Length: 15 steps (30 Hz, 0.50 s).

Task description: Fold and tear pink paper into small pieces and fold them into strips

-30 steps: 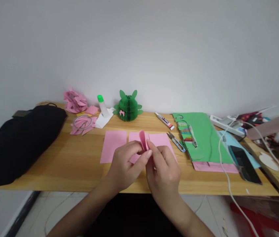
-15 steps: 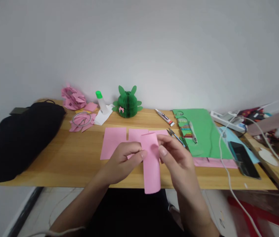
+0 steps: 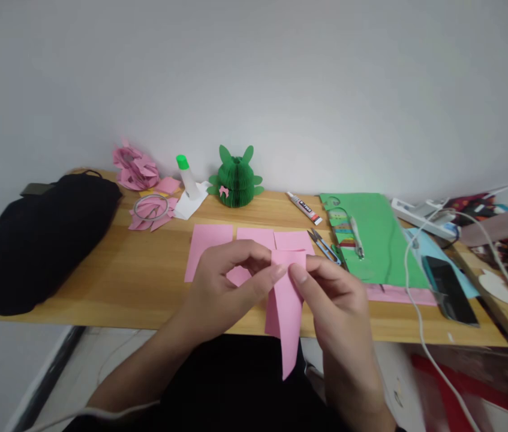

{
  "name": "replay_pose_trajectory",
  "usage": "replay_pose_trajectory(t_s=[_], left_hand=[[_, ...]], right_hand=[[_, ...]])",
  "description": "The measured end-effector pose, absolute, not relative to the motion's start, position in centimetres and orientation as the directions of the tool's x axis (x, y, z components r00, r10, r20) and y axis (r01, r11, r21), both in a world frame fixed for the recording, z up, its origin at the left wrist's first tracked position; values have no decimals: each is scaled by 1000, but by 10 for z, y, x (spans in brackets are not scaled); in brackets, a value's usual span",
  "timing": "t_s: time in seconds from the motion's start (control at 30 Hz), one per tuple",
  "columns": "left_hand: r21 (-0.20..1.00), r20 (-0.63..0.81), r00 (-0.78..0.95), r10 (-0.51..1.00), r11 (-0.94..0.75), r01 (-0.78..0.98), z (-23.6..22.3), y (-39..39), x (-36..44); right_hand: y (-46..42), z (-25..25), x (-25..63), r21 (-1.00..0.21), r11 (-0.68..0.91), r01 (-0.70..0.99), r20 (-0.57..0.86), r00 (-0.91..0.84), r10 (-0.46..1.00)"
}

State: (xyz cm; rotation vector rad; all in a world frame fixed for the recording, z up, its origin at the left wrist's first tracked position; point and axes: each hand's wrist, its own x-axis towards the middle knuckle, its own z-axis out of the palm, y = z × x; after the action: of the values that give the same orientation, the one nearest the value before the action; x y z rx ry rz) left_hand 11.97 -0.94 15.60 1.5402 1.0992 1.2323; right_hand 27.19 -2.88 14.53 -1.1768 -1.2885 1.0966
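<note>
A folded piece of pink paper [image 3: 290, 306] hangs between both hands over the table's front edge. My left hand [image 3: 231, 288] pinches its upper left side, thumb on the front face. On the upper right side, my right hand [image 3: 337, 300] grips it between thumb and fingers. The lower end of the paper hangs loose, its front layer curling away from the layer behind. Behind the hands, several flat pink paper rectangles [image 3: 211, 240] lie on the wooden table, partly covered by my left hand. Small blue-handled thread snips [image 3: 325, 247] rest just beyond my right hand.
At the back stand a green paper honeycomb figure [image 3: 236, 183] and a glue bottle [image 3: 187, 177]; a glue tube [image 3: 304, 208] lies nearby. Pink scraps [image 3: 137, 168] and a black bag [image 3: 51, 240] are left; green sheets [image 3: 373, 240], a phone [image 3: 449, 291] and a white cable [image 3: 420, 312] right.
The pink paper has gone from a smooth, rolled-looking shape to one whose layers part at the bottom. Both hands have shifted their hold nearer its top corners. The view has moved slightly.
</note>
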Motion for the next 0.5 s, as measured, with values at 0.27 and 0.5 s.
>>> replay_pose_trajectory(t_s=[0.27, 0.5], left_hand=[[949, 269, 92, 959, -280, 148, 164, -15, 124], [949, 258, 89, 962, -270, 165, 168, -18, 125]], right_hand=[[-37, 149, 272, -988, 138, 67, 140, 34, 989], [-39, 149, 276, -983, 150, 101, 153, 19, 988]])
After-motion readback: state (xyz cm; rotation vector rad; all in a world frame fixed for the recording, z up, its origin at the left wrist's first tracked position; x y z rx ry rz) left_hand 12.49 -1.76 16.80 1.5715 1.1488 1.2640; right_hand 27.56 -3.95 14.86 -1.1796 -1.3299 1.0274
